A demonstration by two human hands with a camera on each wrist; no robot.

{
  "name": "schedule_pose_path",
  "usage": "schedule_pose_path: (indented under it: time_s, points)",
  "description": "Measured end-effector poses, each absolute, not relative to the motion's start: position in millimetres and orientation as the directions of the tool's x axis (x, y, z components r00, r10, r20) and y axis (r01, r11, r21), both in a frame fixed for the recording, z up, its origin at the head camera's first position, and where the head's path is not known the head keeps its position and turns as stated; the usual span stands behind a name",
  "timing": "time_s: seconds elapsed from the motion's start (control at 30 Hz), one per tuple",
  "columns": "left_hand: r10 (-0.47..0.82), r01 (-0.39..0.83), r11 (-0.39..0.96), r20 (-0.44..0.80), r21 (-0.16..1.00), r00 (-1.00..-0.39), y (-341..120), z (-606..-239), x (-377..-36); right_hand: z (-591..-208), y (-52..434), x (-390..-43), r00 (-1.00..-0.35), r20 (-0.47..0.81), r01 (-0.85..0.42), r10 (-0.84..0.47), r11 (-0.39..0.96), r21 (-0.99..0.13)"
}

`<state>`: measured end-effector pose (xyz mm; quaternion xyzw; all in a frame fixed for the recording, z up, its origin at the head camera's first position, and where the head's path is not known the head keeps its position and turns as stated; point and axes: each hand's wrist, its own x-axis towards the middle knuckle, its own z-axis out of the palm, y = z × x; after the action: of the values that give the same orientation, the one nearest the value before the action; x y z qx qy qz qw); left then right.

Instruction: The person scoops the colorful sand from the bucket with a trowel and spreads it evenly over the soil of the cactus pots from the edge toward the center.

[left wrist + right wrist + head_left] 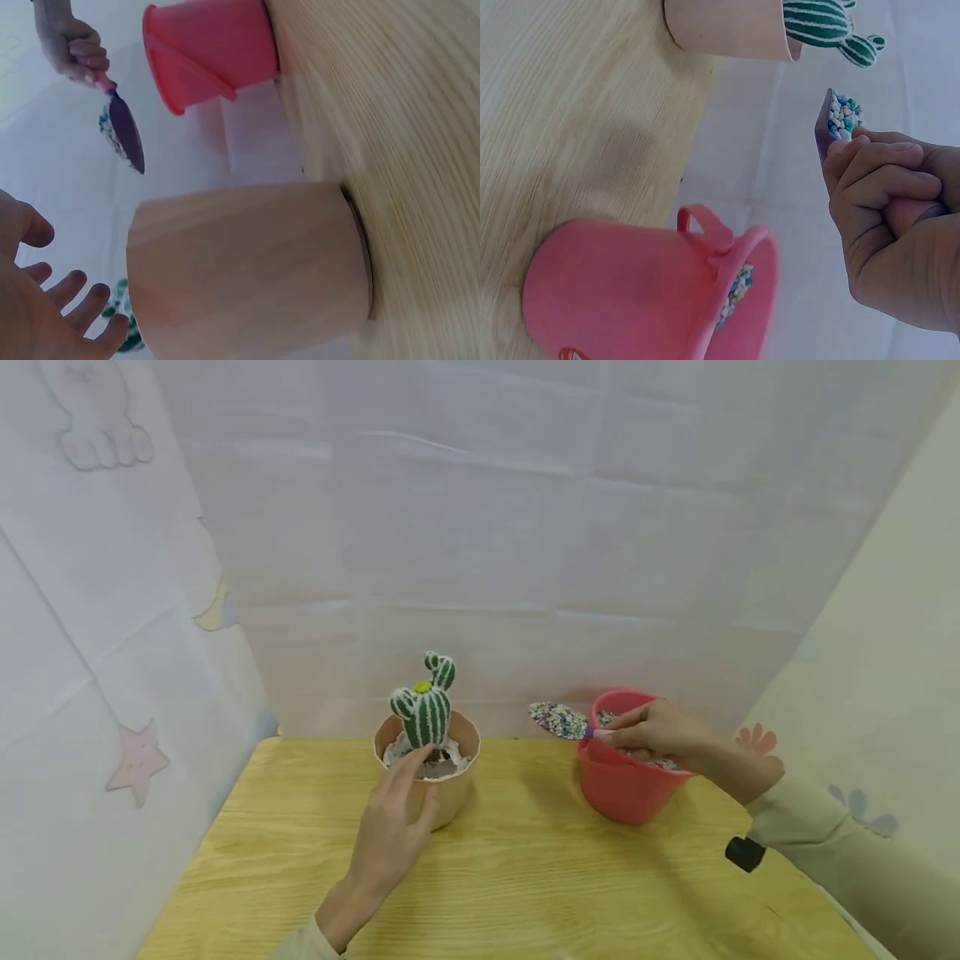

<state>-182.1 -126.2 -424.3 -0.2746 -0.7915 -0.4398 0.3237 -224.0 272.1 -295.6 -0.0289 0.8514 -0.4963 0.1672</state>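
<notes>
Pale wood table (525, 893), walled round by white sheeting (480, 527) with a pink star (137, 762) printed at the left. On the table, left of centre: a beige pot (442, 785) with white gravel (453, 758) inside and a green cactus (426, 703) with white stripes and a yellow dot standing upright in it. Against the near side of the pot: left hand (390, 839), fingers straight and spread, fingertips (421, 755) up at the rim beside the cactus base, gripping nothing. Same hand seen open from the left wrist view (45, 315), just beside the pot wall (240, 270). To the right, well apart from the beige pot: a pink bucket (626, 789) with a handle (705, 229) on its side, partly filled with mixed coloured pebbles (735, 292). Above the bucket rim: right hand (656, 733), fingers curled tight round the handle of a small purple trowel (562, 721). Trowel blade held out to the left of the bucket, in the air between the two containers, heaped with coloured pebbles. Clenched fist and loaded blade tip (840, 120) clear in the right wrist view. Cream sleeve (840, 852) on the right arm, a black strap piece (745, 853) at the wrist.
</notes>
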Motion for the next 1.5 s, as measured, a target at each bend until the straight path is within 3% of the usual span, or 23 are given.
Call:
schedule_pose_path:
  time_s: [0.23, 0.3, 0.4, 0.6, 0.87, 1.13, 1.5]
  points:
    - [0.068, 0.719, 0.521, 0.818, 0.459, -0.571, -146, -429, -200, -292, 260, -227, -0.933, -0.227, 0.041, -0.278, 0.547, -0.836]
    - [0.058, 0.705, 0.539, 0.814, 0.461, -0.577, -149, -431, -204, -290, 255, -228, -0.93, -0.223, 0.034, -0.292, 0.537, -0.843]
    - [0.047, 0.663, 0.567, 0.785, 0.488, -0.617, -152, -436, -208, -289, 248, -229, -0.926, -0.22, 0.029, -0.305, 0.525, -0.851]
    - [0.036, 0.549, 0.571, 0.65, 0.61, -0.759, -159, -446, -214, -291, 231, -233, -0.927, -0.23, 0.054, -0.296, 0.502, -0.863]
    - [0.035, 0.377, 0.414, 0.399, 0.829, -0.916, -167, -464, -227, -298, 207, -240, -0.928, -0.255, 0.097, -0.272, 0.483, -0.87]
    - [0.076, 0.303, 0.317, 0.294, 0.899, -0.953, -168, -478, -237, -304, 190, -249, -0.924, -0.243, 0.077, -0.295, 0.479, -0.874]
    - [0.087, 0.268, 0.266, 0.254, 0.926, -0.963, -168, -481, -238, -312, 175, -259, -0.927, -0.242, 0.069, -0.287, 0.504, -0.861]
